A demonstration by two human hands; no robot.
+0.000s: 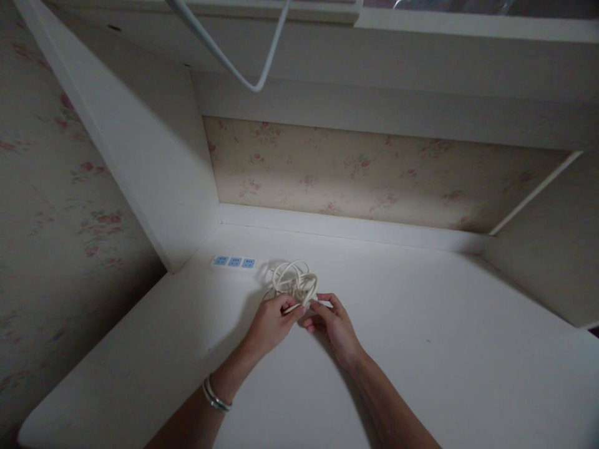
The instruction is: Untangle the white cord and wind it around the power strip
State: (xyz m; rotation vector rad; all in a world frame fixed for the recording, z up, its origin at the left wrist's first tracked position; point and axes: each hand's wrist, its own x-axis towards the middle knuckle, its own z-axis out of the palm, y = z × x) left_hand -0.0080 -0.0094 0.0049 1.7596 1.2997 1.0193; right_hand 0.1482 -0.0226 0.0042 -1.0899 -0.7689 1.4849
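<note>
A bundle of white power cord [294, 277] in tangled loops is held just above the white desk. My left hand [276, 321] is closed round the lower left of the loops, thumb pressed against the cord. On the bundle's lower right side, my right hand [332, 324] pinches the cord between thumb and index finger, its other fingers curled beneath. A white power strip [234, 262] with blue sockets lies flat to the left of the bundle. The cord seems to run toward the strip's right end, though the join is too blurred to make out.
The white desk [421, 374] stretches to both sides, with a side panel [140, 137] at left and another at right. Overhead is a shelf [397, 62], with a bent pale rod or cable [256, 86] hanging in front. Flowered wallpaper [327, 168] covers the back wall.
</note>
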